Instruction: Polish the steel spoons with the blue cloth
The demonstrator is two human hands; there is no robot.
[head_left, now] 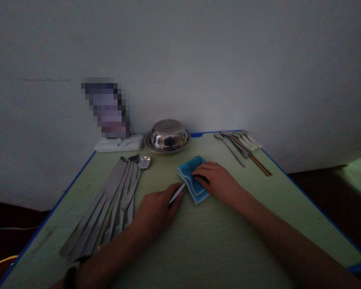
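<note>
One green counter (228, 224) with blue edging carries everything. Long flat metal utensils (108, 204) lie fanned at left, close beside the left hand (156, 208). Upturned steel bowl (167, 135) at the back wall, white block (119, 143) to its left. Spoons and chopsticks (240, 146) at far right, well apart. Right hand (216, 178) rests on the folded blue cloth (192, 178), fingers together. Left fingers pinch a thin metal utensil (177, 193), tip touching the cloth.

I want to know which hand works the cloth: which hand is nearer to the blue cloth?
Right. The right hand rests on the blue cloth; the left hand lies just beside its near-left edge, holding a thin metal piece.
</note>
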